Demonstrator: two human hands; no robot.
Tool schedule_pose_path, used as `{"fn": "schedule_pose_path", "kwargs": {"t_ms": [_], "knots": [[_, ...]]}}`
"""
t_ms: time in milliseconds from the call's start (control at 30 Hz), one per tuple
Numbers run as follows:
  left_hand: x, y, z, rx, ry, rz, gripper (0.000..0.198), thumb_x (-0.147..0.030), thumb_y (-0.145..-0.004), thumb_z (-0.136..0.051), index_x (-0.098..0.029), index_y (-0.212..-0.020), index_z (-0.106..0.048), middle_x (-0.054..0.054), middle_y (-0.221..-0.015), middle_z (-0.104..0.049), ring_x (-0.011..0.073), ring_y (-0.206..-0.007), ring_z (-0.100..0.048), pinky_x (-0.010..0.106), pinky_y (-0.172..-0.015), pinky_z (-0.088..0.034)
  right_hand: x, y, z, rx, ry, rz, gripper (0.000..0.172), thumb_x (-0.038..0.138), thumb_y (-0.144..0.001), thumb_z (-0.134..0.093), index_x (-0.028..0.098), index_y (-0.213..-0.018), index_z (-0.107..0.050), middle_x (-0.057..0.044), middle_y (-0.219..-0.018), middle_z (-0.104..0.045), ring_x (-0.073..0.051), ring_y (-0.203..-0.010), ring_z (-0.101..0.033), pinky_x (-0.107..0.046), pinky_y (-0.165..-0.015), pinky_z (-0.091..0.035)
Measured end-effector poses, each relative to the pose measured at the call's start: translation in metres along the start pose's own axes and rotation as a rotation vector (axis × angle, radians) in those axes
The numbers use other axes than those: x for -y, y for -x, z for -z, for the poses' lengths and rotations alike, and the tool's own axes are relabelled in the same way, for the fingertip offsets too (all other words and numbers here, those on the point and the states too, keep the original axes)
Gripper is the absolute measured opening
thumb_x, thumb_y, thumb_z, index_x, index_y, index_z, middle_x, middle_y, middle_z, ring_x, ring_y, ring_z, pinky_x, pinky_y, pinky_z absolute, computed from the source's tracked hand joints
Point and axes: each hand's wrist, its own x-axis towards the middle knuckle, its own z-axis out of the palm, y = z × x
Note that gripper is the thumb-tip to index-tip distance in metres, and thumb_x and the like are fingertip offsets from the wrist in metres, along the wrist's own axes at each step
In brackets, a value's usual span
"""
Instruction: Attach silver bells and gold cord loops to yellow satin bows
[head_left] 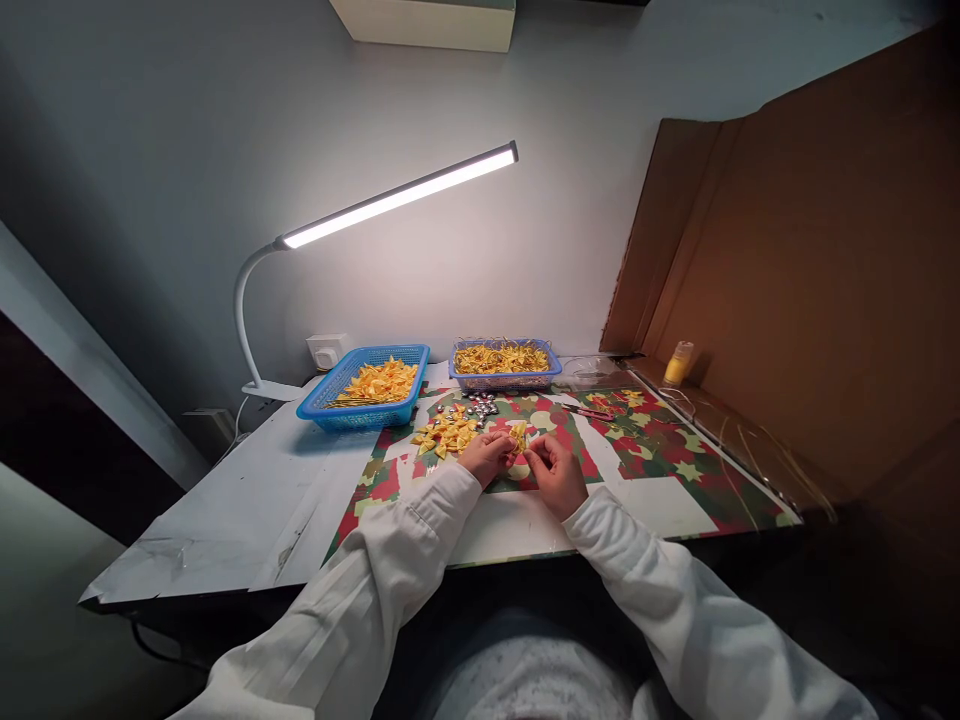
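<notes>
Over the patterned mat, my left hand (487, 458) pinches a small yellow ribbon bow (519, 434) between its fingertips. My right hand (556, 475) is closed in a pinch close by the bow's right side; what lies between its fingertips is too small to make out. Just beyond my left hand lies a loose pile of yellow bows (444, 434). Small shiny silver pieces (481, 407), like beads or bells, are scattered behind that pile.
A blue basket (360, 415) of yellow bows stands back left, and a purple basket (504, 381) of yellow corded pieces at the back. Pink-handled snips (589, 411) lie right. A small bottle (679, 363) stands by the cardboard wall (795, 260). A lit lamp (401, 196) hangs above.
</notes>
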Motion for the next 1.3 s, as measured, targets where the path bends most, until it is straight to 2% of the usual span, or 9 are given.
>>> {"fn": "schedule_pose_path", "kwargs": {"t_ms": [267,533,667,833,1133,1233,1300], "knots": [[-0.003,0.003,-0.003,0.029,0.031,0.039,0.031,-0.031,-0.087,-0.052,-0.015,-0.114,-0.053,0.009,-0.114,-0.057,0.0198,-0.095,-0.058,0.040,-0.080,-0.051,0.002,0.000,-0.001,-0.005,-0.010,0.005,0.017,0.034,-0.079,-0.050,0.021,-0.068,-0.048,-0.001,-0.059,-0.061,-0.016,-0.055,-0.057,-0.027,-0.053,-0.045],[-0.003,0.002,-0.009,-0.012,0.053,0.056,0.032,-0.031,-0.086,-0.053,-0.015,-0.114,-0.053,0.009,-0.113,-0.057,0.0201,-0.095,-0.059,0.041,-0.079,-0.051,0.001,-0.003,-0.004,-0.009,-0.024,0.003,0.016,0.033,-0.080,-0.049,0.020,-0.071,-0.050,-0.002,-0.062,-0.062,-0.016,-0.057,-0.059,-0.027,-0.054,-0.046],[-0.008,0.002,-0.008,-0.021,0.053,0.087,0.032,-0.031,-0.086,-0.052,-0.015,-0.114,-0.053,0.009,-0.112,-0.057,0.0198,-0.094,-0.059,0.040,-0.079,-0.051,0.005,-0.003,-0.002,-0.051,-0.024,0.009,0.016,0.034,-0.081,-0.049,0.020,-0.074,-0.051,-0.001,-0.063,-0.062,-0.016,-0.057,-0.059,-0.027,-0.054,-0.046],[-0.011,0.004,-0.007,0.028,0.022,0.159,0.030,-0.032,-0.087,-0.052,-0.014,-0.111,-0.054,0.008,-0.109,-0.059,0.0186,-0.091,-0.060,0.038,-0.076,-0.052,0.007,-0.003,0.000,-0.097,-0.023,0.007,0.015,0.034,-0.081,-0.050,0.019,-0.078,-0.053,-0.003,-0.068,-0.066,-0.017,-0.060,-0.062,-0.029,-0.057,-0.049],[-0.008,0.006,-0.004,-0.026,-0.024,0.028,0.030,-0.030,-0.087,-0.053,-0.014,-0.111,-0.054,0.008,-0.108,-0.059,0.0181,-0.089,-0.060,0.037,-0.075,-0.052,0.007,-0.003,0.002,-0.102,0.004,-0.023,0.019,0.036,-0.078,-0.055,0.018,-0.079,-0.059,-0.005,-0.067,-0.068,-0.019,-0.060,-0.064,-0.028,-0.053,-0.049],[-0.008,0.005,-0.004,-0.032,-0.029,-0.025,0.025,-0.030,-0.087,-0.052,-0.013,-0.106,-0.056,0.006,-0.099,-0.061,0.0150,-0.080,-0.060,0.033,-0.068,-0.053,0.004,-0.003,0.002,-0.103,0.014,-0.035,0.018,0.035,-0.077,-0.055,0.018,-0.076,-0.060,-0.005,-0.065,-0.068,-0.019,-0.059,-0.064,-0.029,-0.053,-0.049],[-0.009,0.005,-0.005,-0.030,-0.025,-0.067,0.022,-0.031,-0.085,-0.054,-0.012,-0.097,-0.058,0.003,-0.085,-0.062,0.0111,-0.067,-0.059,0.027,-0.060,-0.051,0.001,-0.004,0.002,-0.099,0.023,-0.037,0.020,0.037,-0.078,-0.054,0.018,-0.075,-0.059,-0.006,-0.064,-0.067,-0.020,-0.058,-0.063,-0.029,-0.052,-0.049]]}}
